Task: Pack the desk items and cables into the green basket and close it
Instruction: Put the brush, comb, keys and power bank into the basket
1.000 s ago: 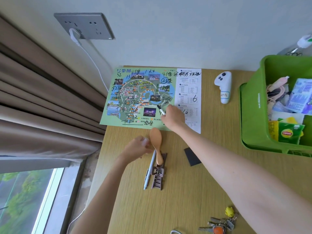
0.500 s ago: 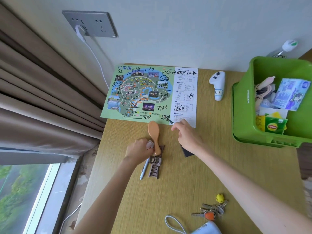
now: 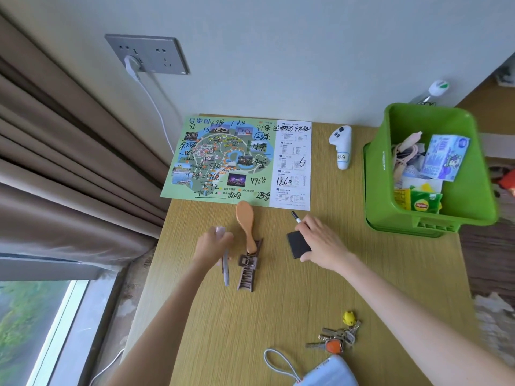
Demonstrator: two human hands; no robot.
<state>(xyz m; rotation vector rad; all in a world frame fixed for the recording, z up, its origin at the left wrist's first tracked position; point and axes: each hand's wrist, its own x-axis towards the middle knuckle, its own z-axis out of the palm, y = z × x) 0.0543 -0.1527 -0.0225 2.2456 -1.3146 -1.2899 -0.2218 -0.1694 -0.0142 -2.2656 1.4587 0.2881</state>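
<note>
A marker (image 3: 296, 217) is pinched in the right hand (image 3: 320, 240), fingers closing on a black pad (image 3: 297, 244), while a pen (image 3: 225, 270) is gripped by the left hand (image 3: 213, 243), so that several items can be carried together to the green basket (image 3: 379, 174).

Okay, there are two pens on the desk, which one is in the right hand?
The black marker, its white-banded tip poking out past the right hand near the map's lower edge. The grey pen lies under the left hand, beside the hair clip.

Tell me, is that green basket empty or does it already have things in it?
Partly filled. The open green basket already holds a blue patterned packet, a green tea packet and some pinkish cords, with room left above.
</note>
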